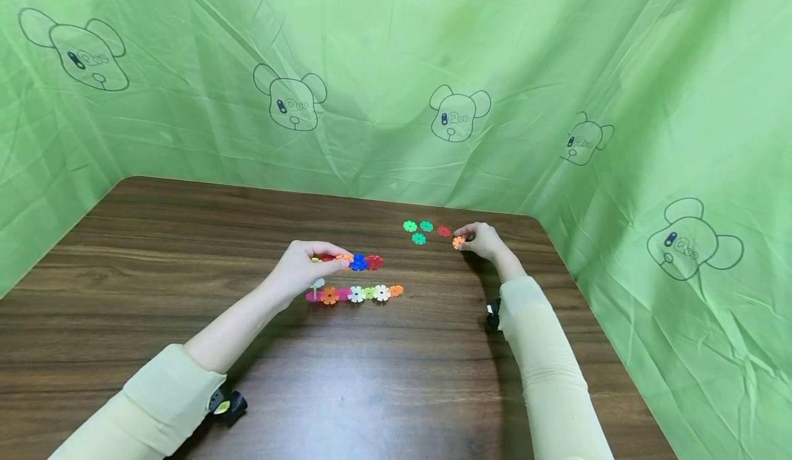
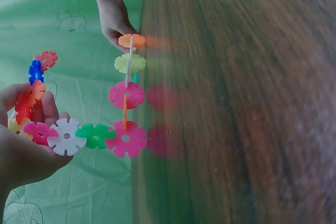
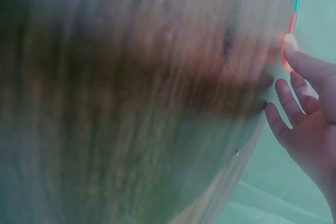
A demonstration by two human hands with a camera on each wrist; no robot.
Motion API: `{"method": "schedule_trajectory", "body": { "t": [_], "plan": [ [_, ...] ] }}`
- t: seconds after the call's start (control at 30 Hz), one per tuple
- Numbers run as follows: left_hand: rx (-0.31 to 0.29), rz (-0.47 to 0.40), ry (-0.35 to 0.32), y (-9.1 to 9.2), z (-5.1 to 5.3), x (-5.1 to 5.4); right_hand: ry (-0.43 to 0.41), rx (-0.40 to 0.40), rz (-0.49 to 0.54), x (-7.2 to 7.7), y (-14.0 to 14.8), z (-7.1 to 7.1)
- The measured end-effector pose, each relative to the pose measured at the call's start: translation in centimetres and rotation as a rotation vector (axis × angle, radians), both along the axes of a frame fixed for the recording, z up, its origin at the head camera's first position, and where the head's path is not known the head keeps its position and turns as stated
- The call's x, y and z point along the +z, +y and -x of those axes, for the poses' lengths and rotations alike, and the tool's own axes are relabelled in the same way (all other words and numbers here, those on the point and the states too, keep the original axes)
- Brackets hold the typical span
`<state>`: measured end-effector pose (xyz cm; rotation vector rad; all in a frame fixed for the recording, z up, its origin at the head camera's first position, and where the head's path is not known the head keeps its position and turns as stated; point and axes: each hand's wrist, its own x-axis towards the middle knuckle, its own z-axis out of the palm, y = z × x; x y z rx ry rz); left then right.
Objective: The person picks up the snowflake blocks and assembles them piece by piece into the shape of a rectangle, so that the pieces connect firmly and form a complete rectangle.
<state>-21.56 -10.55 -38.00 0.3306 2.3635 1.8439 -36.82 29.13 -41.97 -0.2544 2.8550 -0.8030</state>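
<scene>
My left hand (image 1: 300, 265) pinches a chain of slotted flower-shaped plastic discs (image 1: 330, 296) between thumb and fingers. The chain bends round: its lower row runs along the table, and its upper row, ending in a blue disc (image 1: 358, 263) and a red disc (image 1: 374, 263), is held up above the tabletop. In the left wrist view, a white disc (image 2: 67, 136) and a green disc (image 2: 95, 136) join the two rows. Farther right, my right hand (image 1: 486, 241) pinches a single orange disc (image 1: 458, 243) on edge; whether it touches the table is unclear.
Loose on the table beside my right hand lie a red disc (image 1: 443, 231) and several green discs (image 1: 419, 238). The brown wood-grain table (image 1: 396, 377) has its far edge against a green curtain (image 1: 371, 102) printed with bear heads, which also hangs along both sides.
</scene>
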Motion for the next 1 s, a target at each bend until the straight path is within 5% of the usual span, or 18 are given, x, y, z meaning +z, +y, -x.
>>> {"method": "schedule_trajectory", "body": {
  "t": [0.53, 1.0],
  "plan": [
    [-0.011, -0.028, -0.02, -0.1, 0.0, 0.3, 0.049, -0.006, 0.135, 0.8, -0.5, -1.6],
    [-0.007, -0.011, -0.009, -0.1, 0.0, 0.3, 0.239, 0.083, 0.178, 3.9, -3.0, -3.9]
  ]
}}
